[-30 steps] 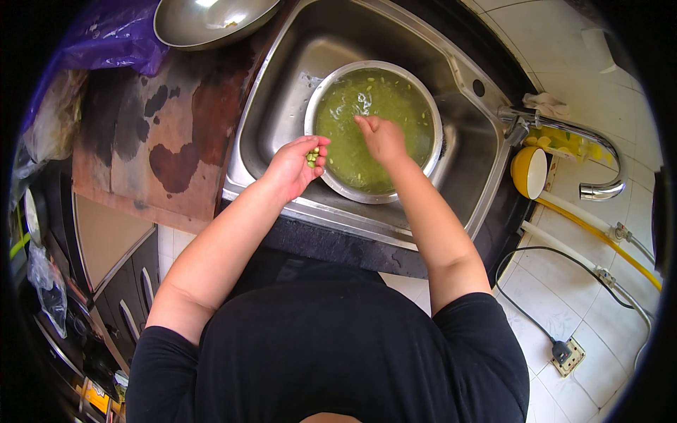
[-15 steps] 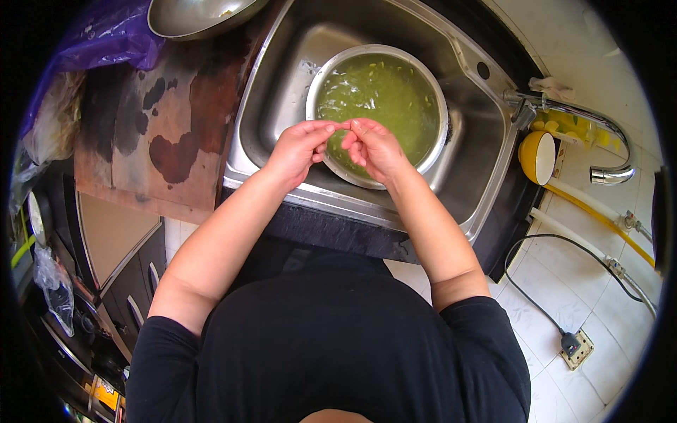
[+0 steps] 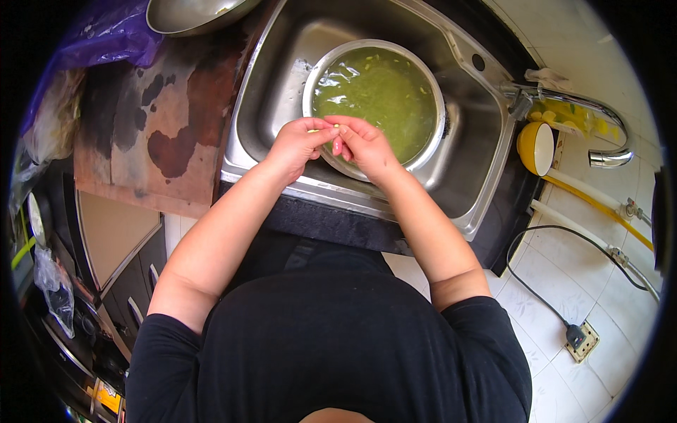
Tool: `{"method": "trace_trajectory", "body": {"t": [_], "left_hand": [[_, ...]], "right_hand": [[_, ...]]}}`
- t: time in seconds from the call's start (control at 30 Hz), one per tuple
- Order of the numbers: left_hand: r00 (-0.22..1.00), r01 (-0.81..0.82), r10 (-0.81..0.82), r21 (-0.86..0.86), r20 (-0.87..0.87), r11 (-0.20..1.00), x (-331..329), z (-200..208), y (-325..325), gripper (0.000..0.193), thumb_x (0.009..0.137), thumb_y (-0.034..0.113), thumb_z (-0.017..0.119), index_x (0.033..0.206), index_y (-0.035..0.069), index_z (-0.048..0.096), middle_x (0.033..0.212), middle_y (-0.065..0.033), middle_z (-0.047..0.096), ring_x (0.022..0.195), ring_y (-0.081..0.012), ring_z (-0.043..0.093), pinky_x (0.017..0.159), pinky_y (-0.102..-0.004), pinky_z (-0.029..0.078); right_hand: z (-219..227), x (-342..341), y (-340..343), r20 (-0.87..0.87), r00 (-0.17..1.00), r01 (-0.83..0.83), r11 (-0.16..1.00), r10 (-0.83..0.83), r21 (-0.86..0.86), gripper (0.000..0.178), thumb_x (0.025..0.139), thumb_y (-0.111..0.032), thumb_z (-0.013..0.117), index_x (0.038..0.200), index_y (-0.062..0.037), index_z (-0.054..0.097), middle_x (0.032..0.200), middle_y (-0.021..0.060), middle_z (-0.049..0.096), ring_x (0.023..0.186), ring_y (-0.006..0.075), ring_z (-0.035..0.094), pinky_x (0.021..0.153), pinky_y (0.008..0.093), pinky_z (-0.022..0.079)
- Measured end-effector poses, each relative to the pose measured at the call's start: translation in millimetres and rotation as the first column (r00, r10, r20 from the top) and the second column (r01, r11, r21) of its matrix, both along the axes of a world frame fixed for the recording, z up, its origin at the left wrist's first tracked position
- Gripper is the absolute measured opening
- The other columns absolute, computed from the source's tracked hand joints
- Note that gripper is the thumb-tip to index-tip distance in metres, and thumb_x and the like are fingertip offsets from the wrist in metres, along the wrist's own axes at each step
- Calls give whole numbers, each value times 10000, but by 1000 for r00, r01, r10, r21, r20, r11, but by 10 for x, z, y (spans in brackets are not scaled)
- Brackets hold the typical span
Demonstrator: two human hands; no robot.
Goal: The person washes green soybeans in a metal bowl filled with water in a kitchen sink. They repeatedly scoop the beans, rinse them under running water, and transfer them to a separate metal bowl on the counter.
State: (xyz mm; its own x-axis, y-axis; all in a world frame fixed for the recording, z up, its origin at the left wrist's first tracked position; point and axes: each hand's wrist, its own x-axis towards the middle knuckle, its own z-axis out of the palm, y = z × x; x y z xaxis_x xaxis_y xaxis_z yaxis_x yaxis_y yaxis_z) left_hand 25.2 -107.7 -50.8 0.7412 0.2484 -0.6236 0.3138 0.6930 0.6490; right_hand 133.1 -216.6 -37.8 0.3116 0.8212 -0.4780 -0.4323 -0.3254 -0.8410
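Over the near rim of a round metal basin (image 3: 307,99), my left hand (image 3: 295,149) and my right hand (image 3: 368,149) meet fingertip to fingertip. Both are closed in a pinch around a small yellow-green piece (image 3: 337,127), perhaps a bean or seed, mostly hidden by the fingers. Cloudy green water (image 3: 388,99) fills the basin, and several small pale pieces float near its edge. The basin stands inside a stainless steel sink (image 3: 278,84).
A chrome faucet (image 3: 612,158) curves at the right, near a yellow bowl (image 3: 543,149). Left of the sink lies a stained brown board (image 3: 106,169), with a metal pan (image 3: 194,17) behind it. A plugged-in cord (image 3: 536,301) hangs along the right wall.
My hands have drawn closer together, and the fingers of the right hand have curled in. A yellow-green piece now shows between the fingertips. The view has shifted slightly.
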Motion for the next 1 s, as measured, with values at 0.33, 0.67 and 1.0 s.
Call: {"method": "trace_trajectory", "body": {"t": [0.33, 0.67, 1.0], "left_hand": [[992, -83, 104, -247, 76, 965, 1, -60, 21, 104, 836, 154, 552, 857, 64, 504, 770, -11, 541, 636, -69, 464, 531, -184, 366], [972, -186, 221, -330, 73, 925, 0, -87, 63, 127, 836, 55, 479, 954, 22, 513, 848, -54, 534, 735, -127, 501, 629, -237, 431], [972, -195, 230, -374, 53, 907, -8, -92, 70, 115, 828, 65, 501, 929, 20, 534, 810, -38, 524, 709, -118, 491, 625, -233, 423]], "right_hand": [[67, 37, -1, 629, 732, -158, 963, 262, -218, 318, 852, -210, 454, 1159, -151, 513, 701, 71, 601, 675, 237, 585, 640, 333, 460], [-276, 847, 103, 791, 244, 113, 793, 561, -598, 246, 808, -326, 520, 893, -115, 612, 764, 130, 616, 726, 296, 586, 627, 407, 454], [-924, 1159, 644, 878, 306, 200, 877, 368, -437, 235, 813, -270, 500, 849, -54, 585, 817, 177, 601, 816, 333, 576, 706, 411, 454]]}}
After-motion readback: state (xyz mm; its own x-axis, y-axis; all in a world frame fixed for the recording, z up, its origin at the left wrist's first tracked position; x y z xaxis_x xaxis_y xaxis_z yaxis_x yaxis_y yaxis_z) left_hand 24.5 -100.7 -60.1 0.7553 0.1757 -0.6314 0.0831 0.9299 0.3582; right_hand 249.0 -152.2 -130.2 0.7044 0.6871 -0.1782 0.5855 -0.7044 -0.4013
